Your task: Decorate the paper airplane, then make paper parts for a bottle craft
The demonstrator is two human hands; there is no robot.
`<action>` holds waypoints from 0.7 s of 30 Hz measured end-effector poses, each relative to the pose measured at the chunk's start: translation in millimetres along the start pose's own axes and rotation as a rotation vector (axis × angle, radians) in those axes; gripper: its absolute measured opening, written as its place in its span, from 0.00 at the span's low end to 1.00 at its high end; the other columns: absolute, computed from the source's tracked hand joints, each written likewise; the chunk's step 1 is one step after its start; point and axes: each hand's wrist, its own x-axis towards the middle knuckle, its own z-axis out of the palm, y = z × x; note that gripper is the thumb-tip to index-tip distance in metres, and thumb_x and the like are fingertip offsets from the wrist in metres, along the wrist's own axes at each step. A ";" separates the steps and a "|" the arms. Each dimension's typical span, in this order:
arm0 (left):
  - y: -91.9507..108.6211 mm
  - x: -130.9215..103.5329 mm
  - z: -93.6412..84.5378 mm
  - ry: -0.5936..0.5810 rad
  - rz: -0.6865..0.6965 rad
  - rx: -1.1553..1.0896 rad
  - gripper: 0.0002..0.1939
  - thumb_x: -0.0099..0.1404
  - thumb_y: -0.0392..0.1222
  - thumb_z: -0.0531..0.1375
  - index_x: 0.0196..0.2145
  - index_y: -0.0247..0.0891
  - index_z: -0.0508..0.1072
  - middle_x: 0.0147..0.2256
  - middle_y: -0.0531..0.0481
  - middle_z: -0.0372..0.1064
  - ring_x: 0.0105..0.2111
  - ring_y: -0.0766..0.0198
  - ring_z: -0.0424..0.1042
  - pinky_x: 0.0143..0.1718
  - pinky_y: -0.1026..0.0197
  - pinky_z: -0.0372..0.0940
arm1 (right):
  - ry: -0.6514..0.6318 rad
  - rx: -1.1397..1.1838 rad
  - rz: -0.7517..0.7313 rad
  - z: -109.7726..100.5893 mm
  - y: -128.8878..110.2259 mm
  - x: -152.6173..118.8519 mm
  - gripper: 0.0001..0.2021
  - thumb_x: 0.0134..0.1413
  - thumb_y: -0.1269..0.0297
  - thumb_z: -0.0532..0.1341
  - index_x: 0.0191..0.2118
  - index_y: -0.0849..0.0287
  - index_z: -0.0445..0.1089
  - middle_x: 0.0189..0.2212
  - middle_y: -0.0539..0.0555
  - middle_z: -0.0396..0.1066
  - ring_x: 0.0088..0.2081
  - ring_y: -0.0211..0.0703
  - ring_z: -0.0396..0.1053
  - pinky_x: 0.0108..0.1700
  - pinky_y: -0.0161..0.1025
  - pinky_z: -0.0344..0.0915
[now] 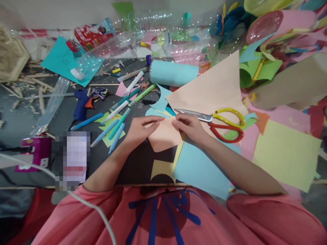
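A small peach paper piece (pixel 165 136) is held between my two hands near the table's front. My left hand (pixel 144 131) pinches its upper left edge, thumb on top. My right hand (pixel 187 126) grips its upper right edge with thumb and fingers together. Just beyond my right hand lie scissors (pixel 208 118) with one yellow and one red handle, blades pointing left. They rest on a larger peach sheet (pixel 212 85). Beneath the small piece are a black sheet (pixel 135 166) and a yellow cut-out (pixel 163 168). A light blue sheet (pixel 204 163) lies under my right forearm.
Several markers (pixel 121 107) lie left of my hands, with a blue glue gun (pixel 81 103) and a blurred phone (pixel 76 156) further left. A blue-wrapped bottle (pixel 175 72) and clear bottles lie behind. Yellow paper (pixel 288 153) is at right. A white cable (pixel 94 206) crosses the lower left.
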 end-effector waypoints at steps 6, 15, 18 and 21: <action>-7.0 4.2 -0.2 0.169 0.003 -0.011 0.08 0.56 0.44 0.64 0.32 0.38 0.79 0.32 0.49 0.78 0.33 0.62 0.76 0.33 0.64 0.69 | 0.150 -0.032 -0.002 0.4 4.1 0.6 0.20 0.53 0.50 0.63 0.20 0.56 0.61 0.16 0.45 0.58 0.21 0.34 0.53 0.26 0.37 0.53; -6.4 4.1 3.0 0.108 -0.063 -0.203 0.23 0.52 0.45 0.68 0.46 0.39 0.71 0.28 0.53 0.71 0.27 0.66 0.71 0.27 0.67 0.65 | 0.266 0.061 0.039 1.2 0.0 -0.1 0.19 0.51 0.50 0.65 0.22 0.56 0.61 0.16 0.44 0.57 0.20 0.33 0.55 0.23 0.34 0.54; -6.2 4.1 2.9 0.141 -0.015 -0.137 0.17 0.54 0.47 0.66 0.40 0.38 0.73 0.33 0.49 0.74 0.31 0.64 0.73 0.29 0.66 0.66 | 0.235 0.092 0.062 1.5 0.4 -0.3 0.20 0.51 0.47 0.65 0.22 0.55 0.61 0.15 0.44 0.58 0.19 0.33 0.56 0.23 0.34 0.55; -7.5 4.8 1.7 0.160 0.014 -0.096 0.15 0.55 0.47 0.66 0.38 0.38 0.74 0.37 0.48 0.75 0.33 0.64 0.73 0.31 0.65 0.67 | 0.191 0.131 0.074 1.4 2.0 -0.5 0.22 0.50 0.44 0.65 0.22 0.55 0.60 0.15 0.44 0.59 0.18 0.32 0.57 0.22 0.34 0.55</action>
